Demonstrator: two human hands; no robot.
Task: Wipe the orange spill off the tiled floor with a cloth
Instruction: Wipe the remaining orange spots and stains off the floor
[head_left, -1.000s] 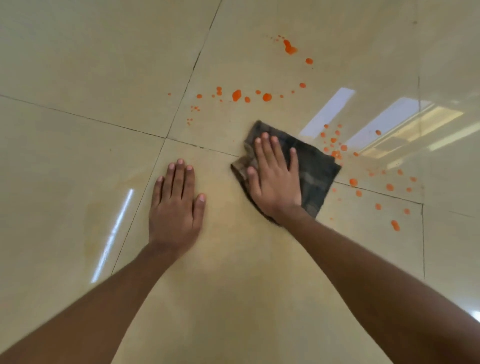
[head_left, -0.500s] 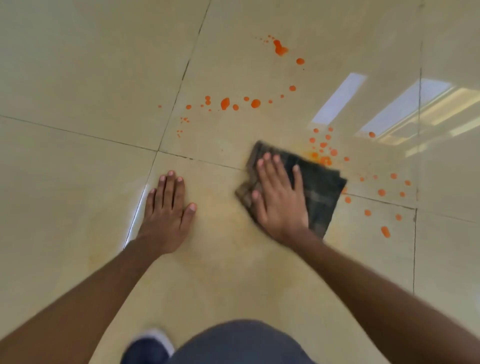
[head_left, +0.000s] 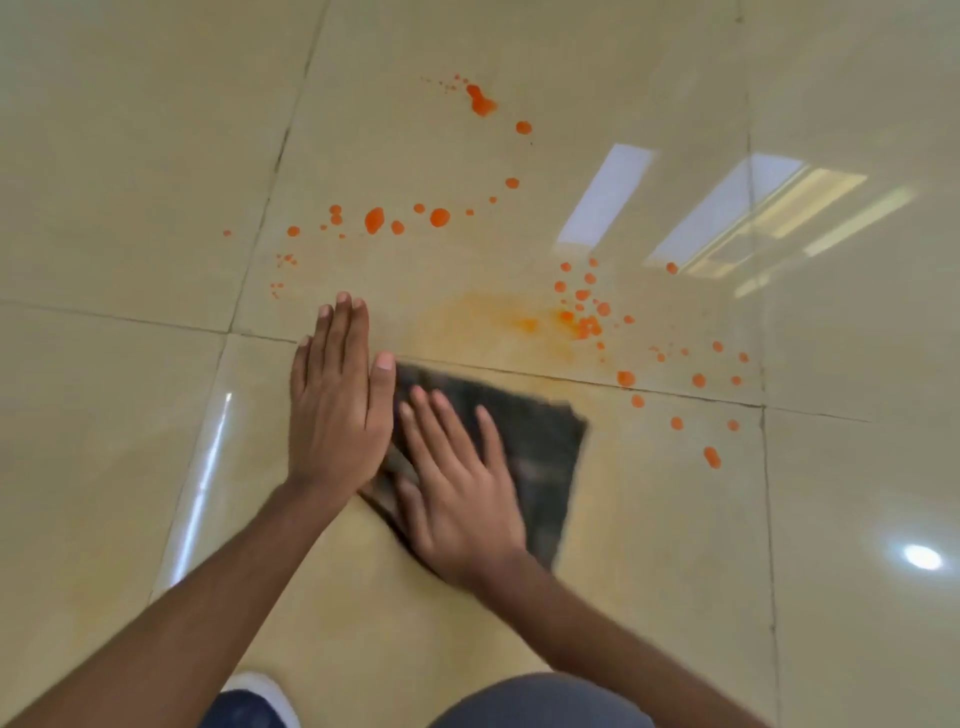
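Observation:
A dark folded cloth (head_left: 540, 447) lies flat on the beige tiled floor (head_left: 130, 156). My right hand (head_left: 457, 488) presses on its left part, palm down with fingers spread. My left hand (head_left: 337, 410) rests flat on the tile right beside it, its thumb touching the cloth's near-left edge. Orange drops (head_left: 374, 221) are scattered beyond the hands, with more orange drops (head_left: 587, 322) to the right. A pale orange smear (head_left: 488, 322) sits on the tile just past the cloth.
Grout lines (head_left: 675, 392) cross the floor just beyond the cloth. Bright window reflections (head_left: 727, 208) lie on the tiles at the upper right. My knee in grey fabric (head_left: 540, 701) and a shoe (head_left: 254, 701) show at the bottom edge.
My right hand has dragged the cloth back toward me and to the left, leaving a pale orange smear where it was. My left hand now lies against the cloth.

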